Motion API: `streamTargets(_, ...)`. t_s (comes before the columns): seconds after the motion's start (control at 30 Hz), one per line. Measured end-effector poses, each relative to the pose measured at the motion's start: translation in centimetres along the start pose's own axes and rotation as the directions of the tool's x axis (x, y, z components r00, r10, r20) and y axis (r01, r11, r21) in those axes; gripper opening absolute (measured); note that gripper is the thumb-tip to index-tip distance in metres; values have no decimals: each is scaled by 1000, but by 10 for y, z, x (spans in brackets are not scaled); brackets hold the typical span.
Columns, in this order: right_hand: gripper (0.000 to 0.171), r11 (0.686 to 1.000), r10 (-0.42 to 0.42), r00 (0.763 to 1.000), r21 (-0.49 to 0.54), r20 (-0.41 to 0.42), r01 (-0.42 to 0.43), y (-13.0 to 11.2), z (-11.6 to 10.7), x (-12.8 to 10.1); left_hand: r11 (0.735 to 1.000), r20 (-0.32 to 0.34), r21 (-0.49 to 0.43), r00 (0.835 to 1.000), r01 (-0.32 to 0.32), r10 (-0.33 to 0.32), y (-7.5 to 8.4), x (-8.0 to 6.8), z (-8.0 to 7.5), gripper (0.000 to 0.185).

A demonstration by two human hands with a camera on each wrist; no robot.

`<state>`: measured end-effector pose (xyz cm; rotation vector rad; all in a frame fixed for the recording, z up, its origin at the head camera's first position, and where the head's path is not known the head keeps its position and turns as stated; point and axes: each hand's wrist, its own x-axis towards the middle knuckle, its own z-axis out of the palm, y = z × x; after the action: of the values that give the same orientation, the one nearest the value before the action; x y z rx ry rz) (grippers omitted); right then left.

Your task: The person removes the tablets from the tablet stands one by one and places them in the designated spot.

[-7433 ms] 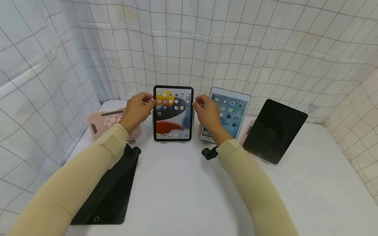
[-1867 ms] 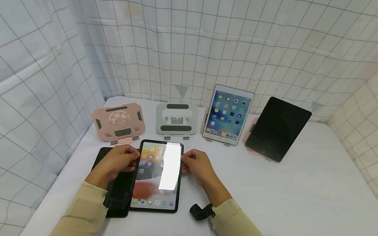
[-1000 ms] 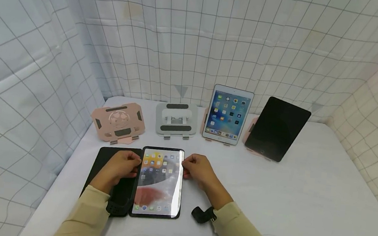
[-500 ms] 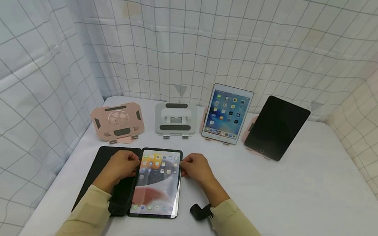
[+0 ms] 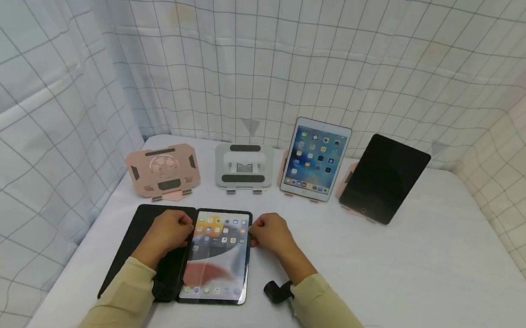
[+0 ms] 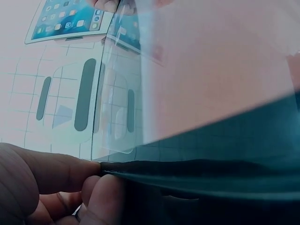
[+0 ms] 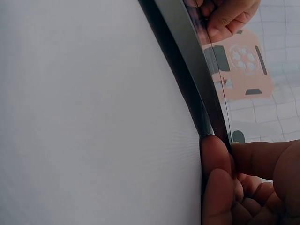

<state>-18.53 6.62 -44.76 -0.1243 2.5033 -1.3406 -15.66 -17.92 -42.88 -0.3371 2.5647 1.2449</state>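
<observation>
1. Since half a second ago we have brought the lit tablet [image 5: 218, 255] a little lower, almost flat on the white table [image 5: 399, 285].
2. Our left hand [image 5: 166, 231] pinches its left edge, our right hand [image 5: 272, 234] its right edge, fingers curled.
3. It lies lower centre, overlapping the dark tablet [image 5: 139, 242]; bare table opens to the right.
4. Black frame, coloured icons, red wallpaper.
</observation>
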Motion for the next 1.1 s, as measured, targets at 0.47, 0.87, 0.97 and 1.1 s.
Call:
streamTargets(0.47, 20, 999, -4, 1000, -46, 22, 5, 1, 0, 2, 999, 11, 8, 999, 39, -39, 2, 0, 1, 16)
streamTargets(0.87, 14, 993, -19, 995, 117, 98, 8, 8, -12, -4, 1000, -17, 11, 1000, -6, 6, -4, -3, 2, 24)
streamTargets(0.97, 19, 993, -61, 995, 102, 83, 52, 11, -20, -8, 998, -4, -24, 999, -51, 51, -5, -1, 2, 24)
streamTargets(1.1, 22, 989, -84, 994, 130, 70, 74, 15, -32, -13, 988, 34, -76, 990, -135, 138, 1, 4, 2, 24)
